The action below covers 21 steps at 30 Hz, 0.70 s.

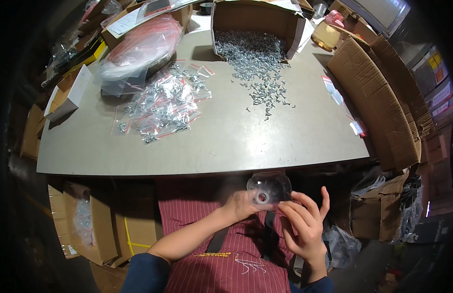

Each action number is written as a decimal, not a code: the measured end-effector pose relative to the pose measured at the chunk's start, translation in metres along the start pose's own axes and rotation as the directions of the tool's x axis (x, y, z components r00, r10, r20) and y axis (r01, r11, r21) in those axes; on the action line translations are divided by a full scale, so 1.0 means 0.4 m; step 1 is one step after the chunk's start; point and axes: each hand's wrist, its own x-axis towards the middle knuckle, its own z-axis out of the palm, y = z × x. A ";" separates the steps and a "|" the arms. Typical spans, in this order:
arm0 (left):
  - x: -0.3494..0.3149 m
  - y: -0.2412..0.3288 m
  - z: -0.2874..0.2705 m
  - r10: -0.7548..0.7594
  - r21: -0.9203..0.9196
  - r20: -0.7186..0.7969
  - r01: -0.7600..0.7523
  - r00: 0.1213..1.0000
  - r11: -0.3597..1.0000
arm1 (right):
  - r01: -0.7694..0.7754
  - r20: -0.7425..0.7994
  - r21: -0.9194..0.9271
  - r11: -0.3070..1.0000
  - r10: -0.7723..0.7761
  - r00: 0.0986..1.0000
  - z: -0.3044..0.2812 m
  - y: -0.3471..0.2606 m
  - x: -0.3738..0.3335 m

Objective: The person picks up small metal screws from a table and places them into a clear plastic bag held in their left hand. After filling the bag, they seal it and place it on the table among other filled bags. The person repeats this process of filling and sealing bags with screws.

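Note:
A clear plastic funnel [276, 185], shaped like the cut-off top of a bottle with a round neck, is held over my lap just below the table's front edge. My left hand [240, 206] is closed around its left side; the fingers are partly hidden. On the other side, my right hand [307, 225] has its fingers spread, with fingertips against the lower right of the funnel. On the table, a pile of loose screws [255, 53] spills toward me from a tipped cardboard box [255, 19]. Left of them lies a heap of small clear bags of screws [165, 105].
Behind the filled bags is a stack of flat, red-edged plastic bags [148, 41]. A small white open box [68, 93] stands at the table's left edge. Cardboard flaps [375, 97] border the right side. A yellowish jar [325, 35] stands at back right.

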 end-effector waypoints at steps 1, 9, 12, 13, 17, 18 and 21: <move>0.014 0.024 -0.004 -0.043 -0.141 -0.001 0.042 0.999 0.989 | -0.005 -0.003 0.010 1.000 0.005 1.000 0.000 0.001 -0.004; 0.027 0.008 0.054 0.002 -0.626 -0.006 -0.005 1.000 0.780 | 0.097 0.032 0.086 0.992 -0.101 0.994 -0.006 0.037 0.057; 0.051 -0.010 0.059 0.048 -0.647 -0.029 -0.055 0.998 0.760 | 0.027 -0.006 0.191 0.981 -0.026 1.000 -0.028 0.063 0.168; 0.054 -0.009 0.062 0.030 -0.701 -0.031 -0.043 0.999 0.712 | 0.058 -0.010 0.189 0.980 -0.057 0.998 -0.022 0.086 0.216; 0.051 -0.020 0.067 0.076 -0.383 -0.066 -0.096 0.995 0.919 | -0.039 0.112 0.049 0.998 0.033 0.993 0.066 0.191 0.365; 0.050 -0.011 0.055 0.066 -0.364 -0.004 -0.062 0.998 0.929 | -0.051 0.147 -0.013 0.999 0.052 0.988 0.089 0.215 0.398; 0.048 -0.012 0.063 -0.027 -0.495 0.118 0.083 0.993 0.865 | 0.048 0.270 -0.117 0.992 -0.015 0.963 0.095 0.201 0.432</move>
